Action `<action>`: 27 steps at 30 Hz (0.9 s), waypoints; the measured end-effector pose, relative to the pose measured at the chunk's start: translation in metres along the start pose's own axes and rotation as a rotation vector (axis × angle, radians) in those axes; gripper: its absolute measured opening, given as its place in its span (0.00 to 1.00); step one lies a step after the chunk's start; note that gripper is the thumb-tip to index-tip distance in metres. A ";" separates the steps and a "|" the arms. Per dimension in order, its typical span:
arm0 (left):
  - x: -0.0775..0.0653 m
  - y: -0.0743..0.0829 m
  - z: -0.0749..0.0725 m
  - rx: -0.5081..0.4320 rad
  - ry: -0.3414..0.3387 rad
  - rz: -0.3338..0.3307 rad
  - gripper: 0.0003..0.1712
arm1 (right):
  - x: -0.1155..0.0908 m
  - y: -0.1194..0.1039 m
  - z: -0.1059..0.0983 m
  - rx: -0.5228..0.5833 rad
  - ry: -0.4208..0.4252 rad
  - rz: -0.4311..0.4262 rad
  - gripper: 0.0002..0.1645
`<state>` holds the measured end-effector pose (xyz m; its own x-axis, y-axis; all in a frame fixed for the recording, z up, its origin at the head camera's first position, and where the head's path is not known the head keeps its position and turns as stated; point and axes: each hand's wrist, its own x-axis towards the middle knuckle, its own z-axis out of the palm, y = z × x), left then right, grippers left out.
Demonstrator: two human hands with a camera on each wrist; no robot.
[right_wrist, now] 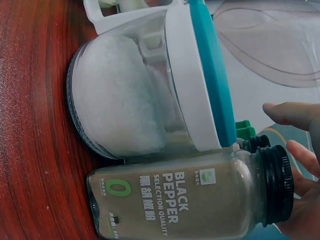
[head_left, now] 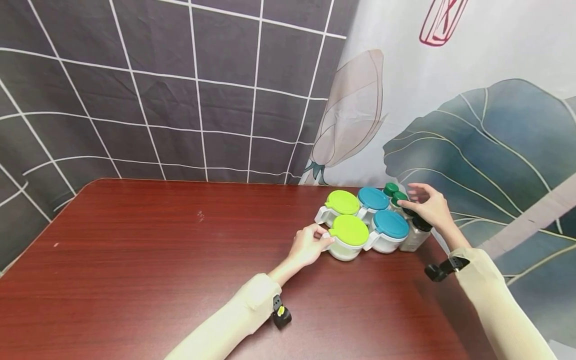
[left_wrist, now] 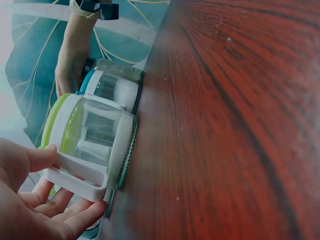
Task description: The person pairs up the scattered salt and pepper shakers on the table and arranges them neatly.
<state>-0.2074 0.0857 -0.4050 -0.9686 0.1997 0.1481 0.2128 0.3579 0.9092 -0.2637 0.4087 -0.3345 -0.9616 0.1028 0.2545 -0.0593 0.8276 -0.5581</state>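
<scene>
In the head view, my left hand is at the white handle of the front seasoning jar, which has a lime-green lid. The left wrist view shows the thumb on top of that handle and the fingers around its outer side. My right hand hovers over the bottles at the right, thumb and fingers apart, holding nothing. Below it stands a black pepper bottle with a black cap. A blue-lidded jar with white contents sits between the green-lidded jar and that bottle.
Behind stand another green-lidded jar, another blue-lidded jar and small green-capped bottles. All sit close together near the right edge of the red-brown wooden table. A dark grid-patterned cloth and a leaf-print curtain hang behind.
</scene>
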 end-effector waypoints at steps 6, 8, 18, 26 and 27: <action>0.000 0.000 0.000 0.007 -0.001 -0.005 0.11 | 0.004 0.004 0.002 0.003 -0.019 0.013 0.41; 0.000 0.001 0.000 0.005 -0.002 -0.008 0.11 | 0.005 0.005 0.002 0.006 -0.030 0.018 0.41; 0.000 0.001 -0.001 0.018 -0.003 -0.013 0.13 | 0.009 0.006 0.002 0.032 -0.073 0.059 0.43; 0.001 0.001 -0.001 0.043 -0.005 -0.019 0.13 | 0.013 0.008 0.004 -0.003 -0.100 0.094 0.44; 0.001 0.001 -0.001 0.046 -0.007 -0.020 0.13 | 0.014 0.009 0.004 -0.011 -0.104 0.098 0.45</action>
<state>-0.2083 0.0848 -0.4036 -0.9719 0.1984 0.1268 0.1989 0.4033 0.8932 -0.2784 0.4151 -0.3392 -0.9853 0.1258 0.1154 0.0386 0.8227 -0.5672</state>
